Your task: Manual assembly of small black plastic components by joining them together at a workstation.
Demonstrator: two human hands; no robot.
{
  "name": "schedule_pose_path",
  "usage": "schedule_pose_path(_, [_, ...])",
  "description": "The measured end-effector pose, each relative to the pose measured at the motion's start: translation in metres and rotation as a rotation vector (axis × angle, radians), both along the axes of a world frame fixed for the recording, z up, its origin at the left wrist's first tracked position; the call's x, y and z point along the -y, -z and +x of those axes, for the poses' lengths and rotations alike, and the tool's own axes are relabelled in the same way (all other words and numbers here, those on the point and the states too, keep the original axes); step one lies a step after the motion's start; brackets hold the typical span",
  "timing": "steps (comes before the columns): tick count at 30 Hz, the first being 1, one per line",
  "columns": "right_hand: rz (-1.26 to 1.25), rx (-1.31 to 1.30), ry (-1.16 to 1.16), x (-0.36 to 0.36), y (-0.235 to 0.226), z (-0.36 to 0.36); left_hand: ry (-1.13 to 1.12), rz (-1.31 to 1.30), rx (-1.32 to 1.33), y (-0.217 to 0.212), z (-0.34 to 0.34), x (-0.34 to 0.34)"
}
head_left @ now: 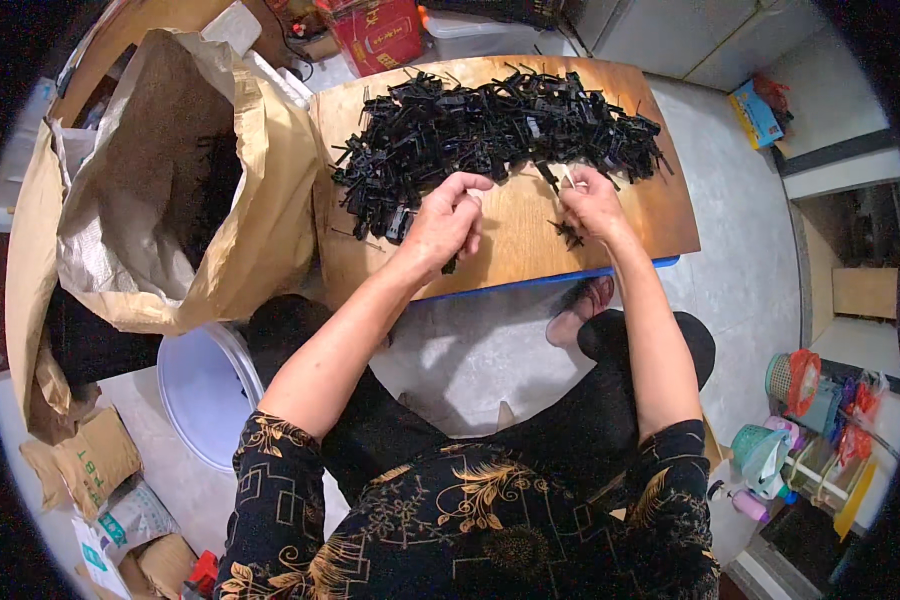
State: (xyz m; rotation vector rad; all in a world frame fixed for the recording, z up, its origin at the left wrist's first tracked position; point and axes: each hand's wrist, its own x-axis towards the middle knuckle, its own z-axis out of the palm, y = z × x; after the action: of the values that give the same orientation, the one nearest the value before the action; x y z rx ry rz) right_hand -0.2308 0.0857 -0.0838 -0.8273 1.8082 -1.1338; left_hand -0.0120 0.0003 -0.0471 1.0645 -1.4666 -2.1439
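Observation:
A wide heap of small black plastic parts (470, 125), many with thin stalks sticking out, covers the far half of a wooden board (515, 240). My left hand (448, 225) is curled closed over the board's near side, just in front of the heap. A bit of black shows under its lower fingers, but what they hold is hidden. To its right, my right hand (592, 205) is closed in a pinch at the heap's near edge. A thin pale piece (569, 178) shows at its fingertips. Beneath this hand lies a small black cluster (568, 234) of parts.
A large open woven sack (280, 200) with dark contents stands left of the board. Below it is a white bucket (195, 390). A red box (375, 35) sits behind the board. Baskets and bags (795, 385) line the right side; brown packages (100, 455) lie lower left.

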Motion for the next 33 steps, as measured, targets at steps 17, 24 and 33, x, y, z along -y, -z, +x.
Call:
schedule_pose_path(17, [0.031,0.935,-0.12,-0.013,-0.04,0.061,0.176,-1.113,0.196,0.012,-0.004,-0.008])
schedule_pose_path(24, [-0.013,1.038,-0.099,-0.008,-0.039,0.063,0.218,-0.858,0.057,0.011,-0.004,-0.005])
schedule_pose_path(33, [-0.039,1.117,-0.147,-0.009,-0.045,0.065,0.321,-0.307,-0.039,-0.008,0.004,0.009])
